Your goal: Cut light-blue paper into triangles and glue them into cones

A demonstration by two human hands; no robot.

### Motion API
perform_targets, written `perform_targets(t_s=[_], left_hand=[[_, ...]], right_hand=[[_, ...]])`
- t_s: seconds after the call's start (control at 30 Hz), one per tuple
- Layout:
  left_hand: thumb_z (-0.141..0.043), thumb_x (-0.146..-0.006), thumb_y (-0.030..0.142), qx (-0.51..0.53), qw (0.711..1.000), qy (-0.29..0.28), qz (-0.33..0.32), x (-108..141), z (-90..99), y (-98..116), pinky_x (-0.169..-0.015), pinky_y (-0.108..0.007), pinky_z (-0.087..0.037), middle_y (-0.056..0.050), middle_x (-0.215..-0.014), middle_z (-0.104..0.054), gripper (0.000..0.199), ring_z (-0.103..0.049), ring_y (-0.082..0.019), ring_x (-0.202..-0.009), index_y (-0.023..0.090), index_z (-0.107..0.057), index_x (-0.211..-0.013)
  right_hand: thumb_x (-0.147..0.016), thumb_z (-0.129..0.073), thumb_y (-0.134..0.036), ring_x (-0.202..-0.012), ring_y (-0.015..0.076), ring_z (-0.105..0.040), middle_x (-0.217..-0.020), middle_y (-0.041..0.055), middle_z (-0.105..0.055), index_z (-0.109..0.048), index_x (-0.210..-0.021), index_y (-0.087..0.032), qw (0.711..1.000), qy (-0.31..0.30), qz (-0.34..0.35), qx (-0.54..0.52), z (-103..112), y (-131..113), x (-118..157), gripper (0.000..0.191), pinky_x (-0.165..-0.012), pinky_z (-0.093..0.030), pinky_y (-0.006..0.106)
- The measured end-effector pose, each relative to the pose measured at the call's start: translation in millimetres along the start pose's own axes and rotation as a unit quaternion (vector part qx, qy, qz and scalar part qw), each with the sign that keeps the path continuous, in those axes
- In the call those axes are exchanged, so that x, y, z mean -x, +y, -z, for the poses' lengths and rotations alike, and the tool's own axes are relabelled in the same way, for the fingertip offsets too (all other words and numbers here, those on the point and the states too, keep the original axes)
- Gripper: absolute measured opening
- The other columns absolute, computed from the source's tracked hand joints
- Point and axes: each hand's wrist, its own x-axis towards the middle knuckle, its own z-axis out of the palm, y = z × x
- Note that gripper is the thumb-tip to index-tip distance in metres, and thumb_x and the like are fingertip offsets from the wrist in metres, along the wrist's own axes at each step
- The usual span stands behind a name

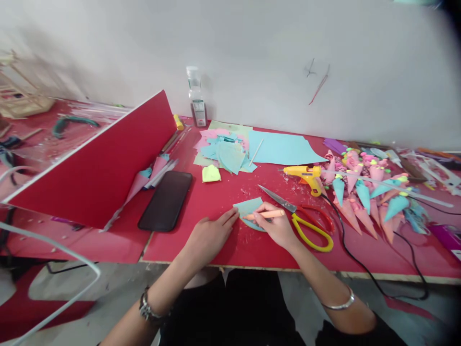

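Observation:
A small blue paper piece with a rounded lower edge lies on the red table near its front. My left hand rests flat, with fingers stretched and their tips at the paper's left edge. Between the fingers of my right hand is a thick light-orange pen, its tip touching the paper. Right beside that hand lie scissors with red and yellow handles, blades parted slightly. Part of the paper is hidden under my right hand.
A black phone lies left, beside an upright red board. Paper scraps, a blue sheet and a bottle stand farther back. Right are a yellow glue gun, its black cord and several paper cones.

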Motion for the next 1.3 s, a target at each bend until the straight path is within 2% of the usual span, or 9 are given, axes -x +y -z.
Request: perform_targets(t_s=[0.13, 0.4, 0.5, 0.6, 0.77, 1.07, 1.23, 1.3], left_hand=[[-0.032, -0.084, 0.004, -0.010, 1.000, -0.019, -0.005, 0.9, 4.8, -3.4, -0.064, -0.027, -0.049, -0.007, -0.140, -0.033, 0.052, -0.063, -0.018, -0.086, 0.020, -0.032, -0.134], [-0.031, -0.084, 0.003, -0.004, 1.000, -0.007, -0.005, 1.8, 0.4, -2.2, -0.067, -0.030, -0.051, -0.007, -0.141, -0.031, 0.054, -0.062, -0.018, -0.092, 0.020, -0.030, -0.135], [-0.030, -0.083, 0.001, -0.006, 1.000, -0.011, -0.006, 2.1, 1.4, -2.0, -0.067, -0.030, -0.050, -0.005, -0.142, -0.029, 0.055, -0.061, -0.019, -0.093, 0.021, -0.031, -0.135], [-0.030, -0.083, 0.001, -0.006, 1.000, -0.010, -0.004, 2.3, 2.9, -2.0, -0.067, -0.030, -0.050, -0.005, -0.142, -0.030, 0.055, -0.062, -0.018, -0.089, 0.021, -0.031, -0.135], [-0.028, -0.083, 0.000, -0.011, 1.000, -0.009, -0.003, 2.1, 2.1, -1.9, -0.067, -0.031, -0.051, -0.005, -0.141, -0.031, 0.055, -0.063, -0.018, -0.085, 0.018, -0.030, -0.135], [-0.027, -0.084, 0.002, 0.002, 1.000, -0.012, 0.003, 2.3, 3.5, -2.0, -0.069, -0.030, -0.050, -0.005, -0.141, -0.031, 0.053, -0.061, -0.018, -0.092, 0.020, -0.030, -0.135], [-0.027, -0.085, 0.002, 0.001, 1.000, -0.008, 0.005, 2.6, 3.0, -2.0, -0.068, -0.029, -0.050, -0.005, -0.141, -0.031, 0.053, -0.062, -0.018, -0.089, 0.020, -0.030, -0.135], [-0.028, -0.085, 0.003, -0.004, 1.000, -0.009, 0.005, 2.5, 2.9, -1.7, -0.067, -0.029, -0.049, -0.004, -0.141, -0.031, 0.053, -0.062, -0.018, -0.088, 0.021, -0.030, -0.135]], right_hand=[[-0.081, -0.050, -0.031, -0.056, 0.0113, -0.052, -0.060, -0.0019, -0.057, -0.053, -0.069, -0.019, 0.999, -0.015, 0.007, 0.029, -0.2, -3.6, -2.5, 0.017, -0.051, -0.036, 0.021], [-0.079, -0.051, -0.032, -0.051, 0.0110, -0.049, -0.054, -0.0034, -0.051, -0.050, -0.064, -0.019, 1.000, -0.009, 0.001, 0.028, 4.3, -4.5, -3.6, 0.020, -0.046, -0.031, 0.021], [-0.079, -0.052, -0.033, -0.051, 0.0124, -0.051, -0.054, -0.0025, -0.054, -0.049, -0.063, -0.020, 1.000, -0.003, -0.007, 0.022, 10.1, -3.9, -5.4, 0.020, -0.046, -0.034, 0.021], [-0.078, -0.052, -0.034, -0.054, 0.0138, -0.055, -0.060, 0.0001, -0.061, -0.052, -0.067, -0.020, 1.000, 0.008, -0.006, 0.029, 15.6, -0.7, -8.2, 0.018, -0.047, -0.038, 0.022], [-0.078, -0.052, -0.036, -0.051, 0.0138, -0.055, -0.059, 0.0010, -0.063, -0.053, -0.069, -0.020, 0.997, 0.037, -0.003, 0.074, 22.8, 8.2, -15.3, 0.019, -0.047, -0.038, 0.022], [-0.079, -0.050, -0.037, -0.045, 0.0105, -0.044, -0.050, -0.0025, -0.052, -0.052, -0.064, -0.019, 0.985, 0.104, 0.036, 0.134, 31.7, 14.0, -29.6, 0.023, -0.046, -0.032, 0.021], [-0.081, -0.049, -0.038, -0.049, 0.0117, -0.048, -0.058, -0.0003, -0.057, -0.052, -0.070, -0.019, 0.985, 0.148, 0.029, 0.084, 29.8, 10.5, -23.3, 0.022, -0.048, -0.036, 0.022], [-0.080, -0.050, -0.038, -0.053, 0.0128, -0.051, -0.059, 0.0002, -0.057, -0.051, -0.071, -0.020, 0.992, 0.119, 0.021, 0.035, 27.8, 7.1, -15.7, 0.021, -0.050, -0.039, 0.023]])
